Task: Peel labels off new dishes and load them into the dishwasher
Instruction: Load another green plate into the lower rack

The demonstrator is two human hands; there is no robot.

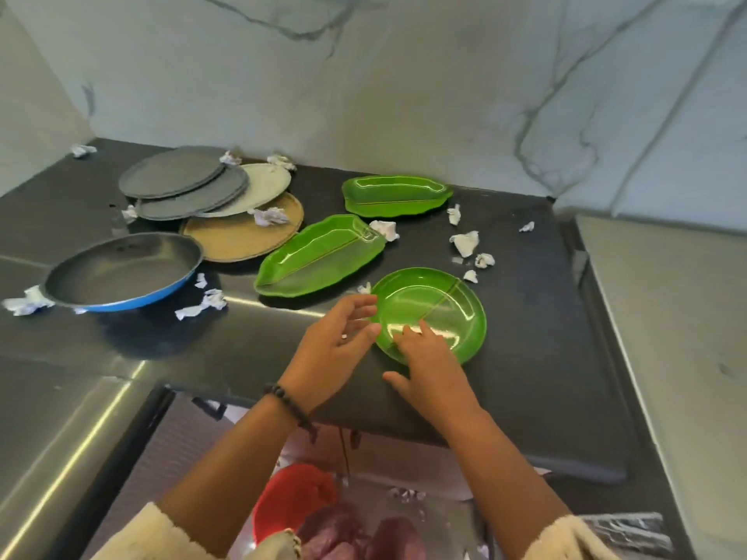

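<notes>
We are working on the round green plate [440, 309] near the worktop's [525, 357] front edge: our left hand [335, 345], fingers spread, is touching its rim, our right hand [428, 357] is pressing flat inside.

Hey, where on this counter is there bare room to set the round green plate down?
Bare counter lies right of the round green plate, out to the edge. Another patch lies left of the left hand, below the blue pan. The back left is crowded with stacked round plates and paper scraps.
</notes>
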